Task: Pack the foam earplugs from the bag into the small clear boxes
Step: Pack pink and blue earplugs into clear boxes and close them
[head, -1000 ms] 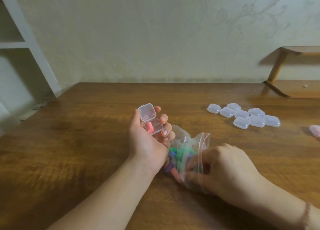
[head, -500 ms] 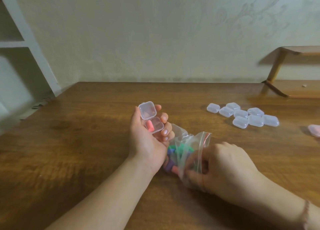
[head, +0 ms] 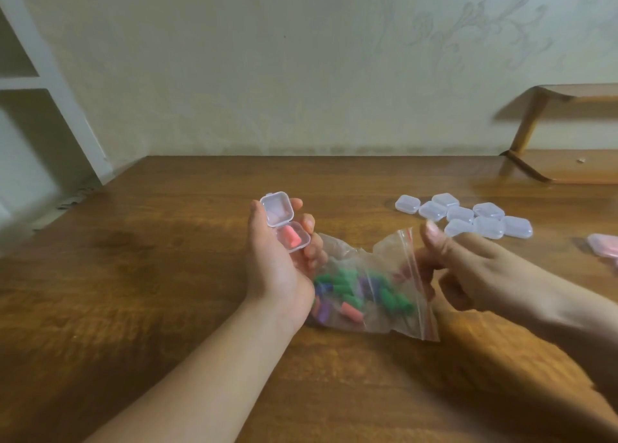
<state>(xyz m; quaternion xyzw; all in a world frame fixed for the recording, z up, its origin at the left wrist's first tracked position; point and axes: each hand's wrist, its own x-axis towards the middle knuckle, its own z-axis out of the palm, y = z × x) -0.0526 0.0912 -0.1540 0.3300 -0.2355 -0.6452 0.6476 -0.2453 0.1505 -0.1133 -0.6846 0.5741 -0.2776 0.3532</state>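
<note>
My left hand (head: 274, 272) holds a small clear box (head: 298, 246) palm up, its lid (head: 277, 208) hinged open. One pink foam earplug (head: 291, 236) lies in the box. Just right of that hand, a clear zip bag (head: 364, 295) of green, purple, blue and pink earplugs lies on the wooden table (head: 167, 292). My right hand (head: 485, 268) is at the bag's raised mouth with the thumb up. Its fingertips show blurred through the plastic, and I cannot tell whether they pinch anything.
Several closed clear boxes (head: 468, 217) lie in a cluster at the back right. A box with pink contents (head: 605, 245) sits at the right edge. A low wooden shelf (head: 568, 168) stands far right, a white shelf unit (head: 50, 85) far left.
My right hand has drawn back to the right out of the bag's depth, and its thumb has lifted. The bag has spread flatter on the table. My left hand has kept the open box still.
</note>
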